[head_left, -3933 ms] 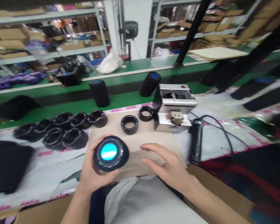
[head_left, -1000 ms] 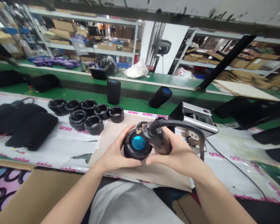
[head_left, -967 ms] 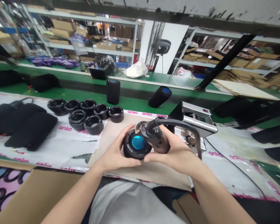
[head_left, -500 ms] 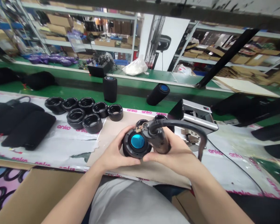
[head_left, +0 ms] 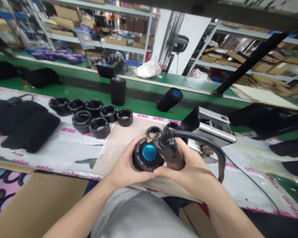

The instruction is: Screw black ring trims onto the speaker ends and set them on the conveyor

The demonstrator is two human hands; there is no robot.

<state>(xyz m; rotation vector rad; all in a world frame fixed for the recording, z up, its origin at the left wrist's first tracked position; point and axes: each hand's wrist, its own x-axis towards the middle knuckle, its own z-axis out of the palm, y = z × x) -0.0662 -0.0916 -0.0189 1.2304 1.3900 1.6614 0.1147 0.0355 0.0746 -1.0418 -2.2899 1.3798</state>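
The round black speaker body (head_left: 147,158) with a glossy blue centre is gripped in the left hand (head_left: 123,167), its fingers curled around the rim from the left. It is held just above a tan card sheet (head_left: 119,155). The right hand (head_left: 186,168) is closed around a corded handheld tool (head_left: 171,153), whose nose is pressed to or just beside the speaker's upper rim; the exact contact is too small to tell. The tool's black cable (head_left: 213,145) is looped up and to the right, passing close to a stainless-steel bench machine (head_left: 211,124).

Two black rings (head_left: 153,131) are set on the card just behind the hands. More black rings (head_left: 99,128) are clustered to the left on anko-printed film (head_left: 72,145), beside black fabric sleeves (head_left: 32,129). On the green conveyor belt (head_left: 89,96) beyond, one black cylindrical speaker (head_left: 118,91) is stood upright and another (head_left: 169,99) is tilted over.

The rim could be scratched if the tool's nose slipped. A snag of the cable on the machine could jerk the tool, and any loosened grip could let the round speaker fall and roll.
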